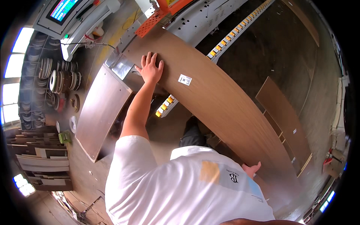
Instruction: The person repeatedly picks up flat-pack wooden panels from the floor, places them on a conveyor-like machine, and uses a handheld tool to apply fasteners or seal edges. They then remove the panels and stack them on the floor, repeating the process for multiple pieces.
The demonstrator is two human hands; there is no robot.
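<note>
Presently, the left hand [150, 71] lies spread open on the long brown board [210, 101], which crosses the roller rail [232, 36]; whether the right hand [252, 170] grips, I cannot tell. One end already reaches the orange guard [152, 24]; most length seems left outside.
</note>
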